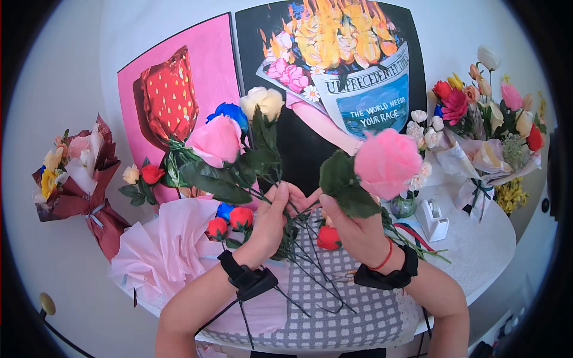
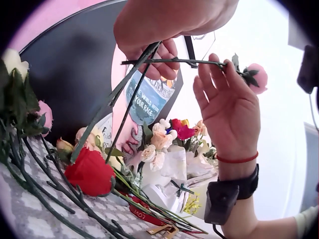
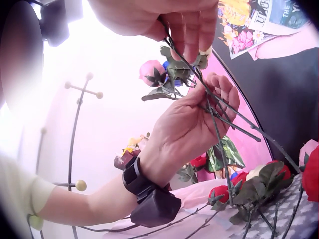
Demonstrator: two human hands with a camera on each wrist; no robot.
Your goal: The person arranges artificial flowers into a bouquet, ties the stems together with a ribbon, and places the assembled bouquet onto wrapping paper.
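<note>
My left hand (image 1: 270,224) pinches the stems of a small bunch: a pink rose (image 1: 216,141), a blue rose (image 1: 229,113) and a cream rose (image 1: 261,104). To its right, my right hand (image 1: 357,234) holds the stem of a large pink rose (image 1: 388,163), its bloom upright beside the thumb. This stem crosses the bunch's stems at the left fingers in the left wrist view. Both hands are close together above the table, with long green stems (image 3: 219,149) hanging below the left one.
Pink wrapping paper (image 1: 164,247) lies at the left, near red roses (image 1: 241,218). A grey checked cloth (image 1: 358,319) covers the front. A tape dispenser (image 1: 433,221), loose stems and a wrapped bouquet (image 1: 477,156) are at the right; another bouquet (image 1: 83,173) stands far left.
</note>
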